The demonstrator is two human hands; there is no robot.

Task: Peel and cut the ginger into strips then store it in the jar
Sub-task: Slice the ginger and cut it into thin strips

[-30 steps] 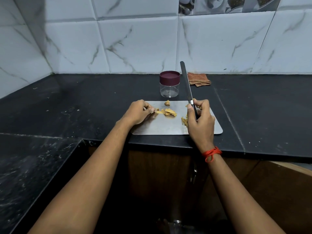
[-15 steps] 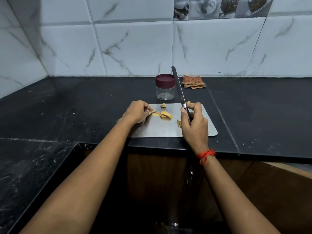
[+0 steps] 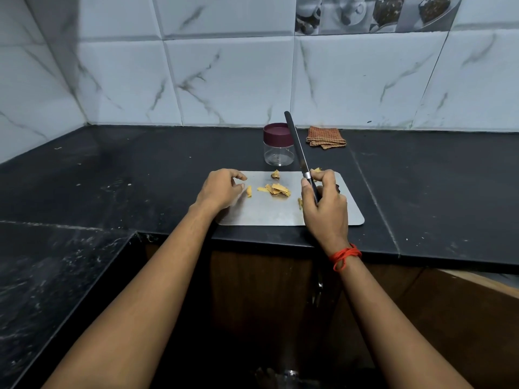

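On the steel board point(image 3: 280, 216) before me, thin ginger slices point(image 3: 276, 189) lie near the middle; my left hand point(image 3: 219, 189) rests at its left edge, loosely curled and empty. My right hand point(image 3: 325, 211) grips the knife point(image 3: 297, 150) over its right side, blade raised. The slices look light and slippery, best pinned flat from above.

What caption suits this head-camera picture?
Right hand holds a knife beside ginger pieces on a steel board; lidded jar stands behind.
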